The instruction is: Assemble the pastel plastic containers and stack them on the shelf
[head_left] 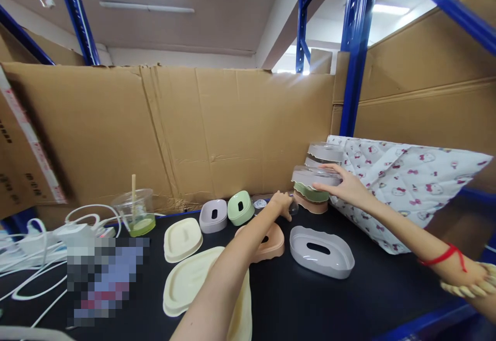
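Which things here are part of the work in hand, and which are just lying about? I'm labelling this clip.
In hand:
right hand on the stack of lidded trays
left hand by a small clear piece
grey tray, pink tray, cream lids

Lying about:
plastic cup
white cables
patterned cloth
cardboard wall

1. My right hand rests flat on the stack of lids, fingers spread over the clear top one.
2. My left hand reaches just left of that stack, closed around a small clear piece.
3. Below the stack lies a grey tray.
4. Right of the stack sits a patterned cloth.
5. Far left of the stack stands a plastic cup.
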Tool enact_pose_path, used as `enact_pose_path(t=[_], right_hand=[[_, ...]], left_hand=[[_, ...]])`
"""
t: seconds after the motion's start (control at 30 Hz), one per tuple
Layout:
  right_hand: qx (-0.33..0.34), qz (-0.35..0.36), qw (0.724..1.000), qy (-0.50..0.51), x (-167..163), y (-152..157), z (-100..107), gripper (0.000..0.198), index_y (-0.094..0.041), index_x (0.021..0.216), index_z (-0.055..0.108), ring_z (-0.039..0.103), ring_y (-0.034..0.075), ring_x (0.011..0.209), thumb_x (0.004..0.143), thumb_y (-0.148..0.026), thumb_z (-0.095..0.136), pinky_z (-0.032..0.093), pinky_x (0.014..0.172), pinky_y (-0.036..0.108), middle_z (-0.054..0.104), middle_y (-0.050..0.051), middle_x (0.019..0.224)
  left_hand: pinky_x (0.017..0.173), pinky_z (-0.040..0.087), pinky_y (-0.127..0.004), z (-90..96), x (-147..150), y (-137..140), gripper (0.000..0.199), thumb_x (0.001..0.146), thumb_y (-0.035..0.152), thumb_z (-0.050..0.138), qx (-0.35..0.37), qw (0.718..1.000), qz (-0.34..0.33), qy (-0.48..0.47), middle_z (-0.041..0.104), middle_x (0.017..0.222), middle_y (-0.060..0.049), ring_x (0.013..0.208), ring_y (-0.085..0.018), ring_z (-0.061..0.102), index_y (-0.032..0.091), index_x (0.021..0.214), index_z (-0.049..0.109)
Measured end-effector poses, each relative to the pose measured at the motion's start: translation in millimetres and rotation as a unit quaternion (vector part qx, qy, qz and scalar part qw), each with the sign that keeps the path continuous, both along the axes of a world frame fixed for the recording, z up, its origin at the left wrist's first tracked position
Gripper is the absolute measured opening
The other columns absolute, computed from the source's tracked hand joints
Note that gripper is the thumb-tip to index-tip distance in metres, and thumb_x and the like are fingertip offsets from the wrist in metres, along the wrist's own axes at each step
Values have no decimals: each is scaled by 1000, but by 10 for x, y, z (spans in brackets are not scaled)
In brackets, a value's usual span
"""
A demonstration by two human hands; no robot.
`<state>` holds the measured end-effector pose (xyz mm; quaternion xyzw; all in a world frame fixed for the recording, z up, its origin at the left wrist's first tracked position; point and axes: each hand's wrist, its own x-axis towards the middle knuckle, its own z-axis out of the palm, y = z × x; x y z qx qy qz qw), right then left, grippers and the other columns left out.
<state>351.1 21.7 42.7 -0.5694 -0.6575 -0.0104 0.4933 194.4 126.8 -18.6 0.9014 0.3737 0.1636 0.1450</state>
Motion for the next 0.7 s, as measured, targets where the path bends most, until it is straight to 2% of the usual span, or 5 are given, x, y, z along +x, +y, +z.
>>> enact_pose_path(t=[0.1,0.2,0.43,0.57,0.7], right_hand=[[-3,-6,1000,13,-19,46,-69,49,-24,95,63,63,30,97,54,-49,71,49,84,44,68,6,105],[16,-28,999,23,-36,85,-106,52,-23,96,62,62,30,100,53,-51,71,47,87,45,67,7,106],[17,-65,997,48,-55,179,-172,54,-24,99,62,62,29,98,56,-55,68,49,83,43,68,7,106],[-71,-29,997,-8,-196,281,-351,49,-26,96,66,64,29,94,55,-51,71,50,80,42,69,6,101],[-157,-28,981,-107,-354,422,-598,57,-25,101,66,64,31,94,51,-50,75,50,81,44,67,9,99]], left_hand=[[98,35,-47,54,-27,-88,48,63,25,73,47,998,-3,44,63,113,-23,111,-38,56,15,109,63],[94,38,-46,140,-82,-161,45,72,10,58,64,997,24,30,64,112,-22,108,-37,58,16,117,57],[98,37,-44,275,-476,-289,49,79,5,42,63,980,118,-144,60,123,-12,112,-31,56,26,122,54],[101,34,-47,280,-827,-387,48,81,7,40,79,970,135,-186,54,131,-11,120,-32,51,26,122,56],[104,30,-52,190,-1105,-457,43,79,7,43,64,972,125,-188,52,133,-13,132,-35,35,24,114,62]])
